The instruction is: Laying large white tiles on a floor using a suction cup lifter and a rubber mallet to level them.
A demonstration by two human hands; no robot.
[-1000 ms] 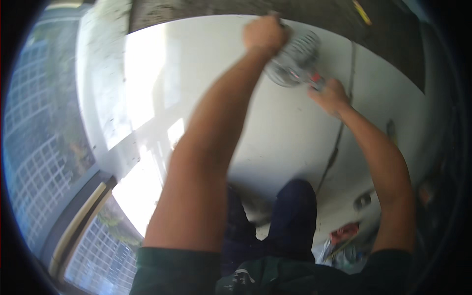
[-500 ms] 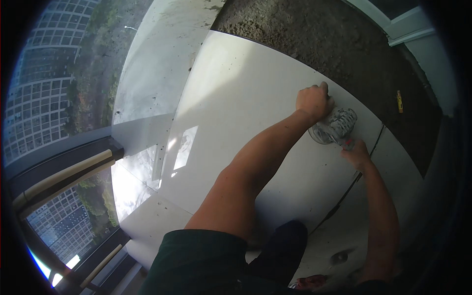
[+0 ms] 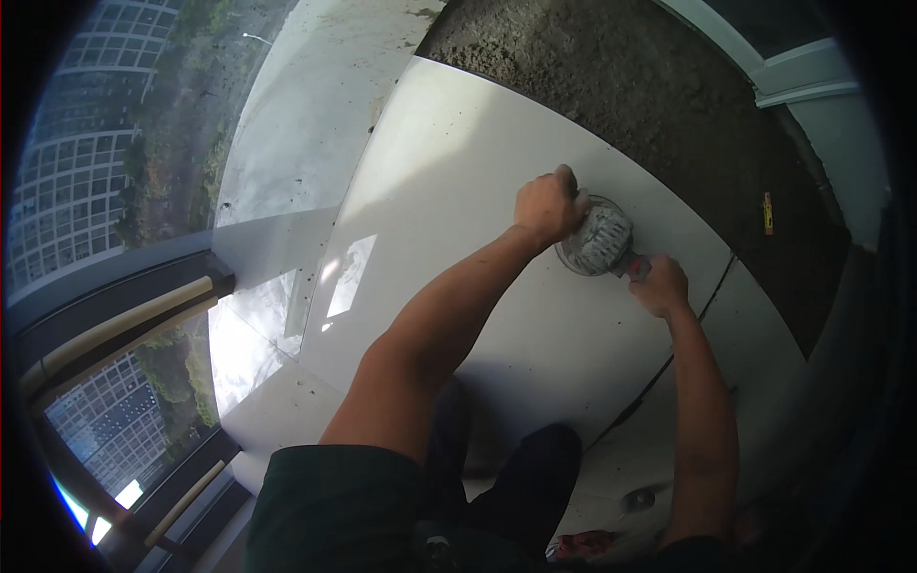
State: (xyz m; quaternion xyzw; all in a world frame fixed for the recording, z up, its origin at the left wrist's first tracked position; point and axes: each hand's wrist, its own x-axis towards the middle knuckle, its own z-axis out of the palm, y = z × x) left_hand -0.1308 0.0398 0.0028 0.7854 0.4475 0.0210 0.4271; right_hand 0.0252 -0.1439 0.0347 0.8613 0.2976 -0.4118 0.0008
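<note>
A round, dust-caked grey tool (image 3: 600,232), with a wide circular base and a ribbed body, rests on a large pale floor tile (image 3: 478,134), near the dark mortar edge. My left hand (image 3: 546,205) is closed on the upper-left end of the tool; what exactly it grips there is mostly hidden under the fingers. My right hand (image 3: 661,285) is wrapped round the tool's lower-right handle, which has a red part showing beside the fingers. Both forearms reach up from the lower edge, over the tile, with my dark-clad knees below.
Rough grey mortar (image 3: 583,76) borders the tile, with a small yellow level (image 3: 767,212) on it. A pale door frame (image 3: 783,67) is top right; tall windows (image 3: 81,191) line the left. Low right lie a small metal object (image 3: 638,499) and a red item (image 3: 585,544).
The view swung round from a second ago. Since half a second ago, both hands and the tool have slid leftward along the tile, away from the dark seam.
</note>
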